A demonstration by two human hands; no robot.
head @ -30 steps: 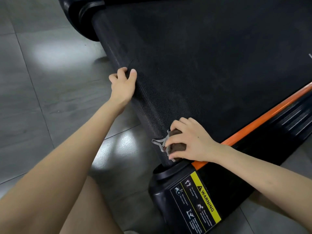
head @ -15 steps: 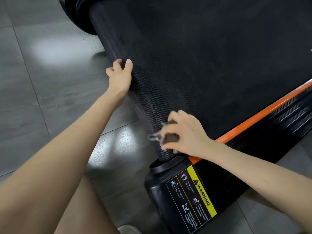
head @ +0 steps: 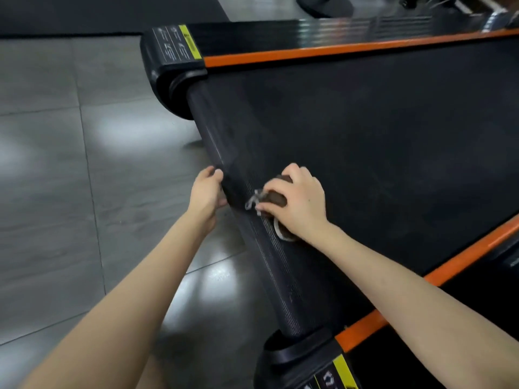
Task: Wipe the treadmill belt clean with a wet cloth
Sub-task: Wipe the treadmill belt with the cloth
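Observation:
The black treadmill belt (head: 365,141) fills the right half of the head view and curves down over its rear roller. My left hand (head: 206,192) grips the rounded rear edge of the belt, fingers curled over it. My right hand (head: 297,203) holds a bunched brown cloth (head: 276,199) with a pale frayed corner and presses it on the belt just beside the left hand. Most of the cloth is hidden under my fingers.
Orange side rails (head: 337,50) run along both sides of the belt. Black end caps with yellow warning labels sit at the far corner (head: 174,60) and the near corner (head: 303,363). Glossy grey floor tiles (head: 70,178) lie to the left.
My right hand has slid the cloth along the rear edge from the near corner toward the middle, close to the left hand. The view has pulled back, showing the far corner.

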